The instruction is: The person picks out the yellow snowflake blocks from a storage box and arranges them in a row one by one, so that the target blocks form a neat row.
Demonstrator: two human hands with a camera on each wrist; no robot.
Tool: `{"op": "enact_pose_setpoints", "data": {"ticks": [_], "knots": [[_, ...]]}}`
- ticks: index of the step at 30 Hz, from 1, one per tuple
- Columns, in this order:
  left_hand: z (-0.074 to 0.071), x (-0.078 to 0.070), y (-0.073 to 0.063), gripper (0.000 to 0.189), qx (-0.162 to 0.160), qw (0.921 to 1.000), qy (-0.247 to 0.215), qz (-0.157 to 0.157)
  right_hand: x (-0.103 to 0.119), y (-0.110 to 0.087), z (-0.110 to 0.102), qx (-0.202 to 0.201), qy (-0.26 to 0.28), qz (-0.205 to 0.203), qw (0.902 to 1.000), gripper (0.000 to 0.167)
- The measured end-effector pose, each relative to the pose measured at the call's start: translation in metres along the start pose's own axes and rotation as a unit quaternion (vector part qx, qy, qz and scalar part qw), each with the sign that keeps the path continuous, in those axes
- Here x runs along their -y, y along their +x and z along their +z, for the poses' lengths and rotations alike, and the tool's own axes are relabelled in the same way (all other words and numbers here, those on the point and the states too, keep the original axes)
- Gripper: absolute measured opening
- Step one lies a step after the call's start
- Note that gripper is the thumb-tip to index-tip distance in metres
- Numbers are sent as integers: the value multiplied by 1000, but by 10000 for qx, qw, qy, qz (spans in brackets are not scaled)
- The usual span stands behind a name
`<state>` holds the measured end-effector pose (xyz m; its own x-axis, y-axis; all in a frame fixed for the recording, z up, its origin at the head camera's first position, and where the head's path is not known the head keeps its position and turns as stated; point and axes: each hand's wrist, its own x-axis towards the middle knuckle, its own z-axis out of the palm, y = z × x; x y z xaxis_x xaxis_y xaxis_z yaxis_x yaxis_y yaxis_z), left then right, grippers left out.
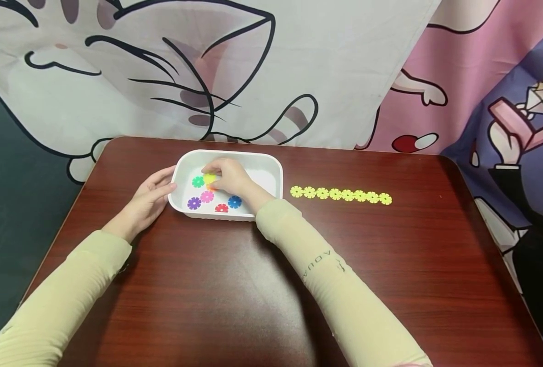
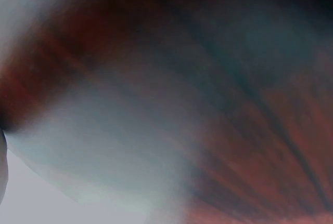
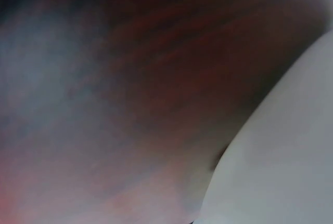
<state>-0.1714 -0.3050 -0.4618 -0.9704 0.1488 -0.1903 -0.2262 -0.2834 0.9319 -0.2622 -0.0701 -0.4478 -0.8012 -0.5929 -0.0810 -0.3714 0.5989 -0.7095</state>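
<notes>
A white tray [image 1: 271, 171] stands near the table's far edge. My left hand [image 1: 148, 200] holds its left side, thumb at the rim. Inside the tray, my right hand [image 1: 230, 176] pinches a yellow snowflake disc [image 1: 209, 178] between thumb and fingers. An orange disc [image 1: 211, 187] shows partly beneath them. Around it lie green [image 1: 198, 182], pink [image 1: 207, 196], purple [image 1: 194, 203], red [image 1: 221, 208] and blue [image 1: 235, 202] discs, notched like flowers. Both wrist views are dark and blurred, with no disc showing.
Right of the tray, several yellow discs [image 1: 341, 194] lie in a straight row on the brown table [image 1: 368, 270]. A cartoon-printed cloth [image 1: 345, 66] hangs behind the table's far edge. My right forearm crosses the tray's near right corner.
</notes>
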Motion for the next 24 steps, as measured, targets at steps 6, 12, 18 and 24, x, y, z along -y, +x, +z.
{"op": "enact_pose_setpoints", "data": {"ticks": [6, 12, 18, 24], "knots": [[0, 0, 0, 41, -45, 9999, 86, -54, 0, -1, 0, 30, -89, -61, 9999, 36], [0, 0, 0, 42, -9, 10000, 42, -19, 1, -1, -1, 37, -38, -9, 10000, 33], [0, 1, 0, 41, -46, 9999, 147, -60, 0, -2, -1, -141, 129, 16, 9998, 27], [-1, 2, 1, 39, -51, 9998, 171, -72, 1, -2, -3, -403, -145, 48, 9991, 19]]}}
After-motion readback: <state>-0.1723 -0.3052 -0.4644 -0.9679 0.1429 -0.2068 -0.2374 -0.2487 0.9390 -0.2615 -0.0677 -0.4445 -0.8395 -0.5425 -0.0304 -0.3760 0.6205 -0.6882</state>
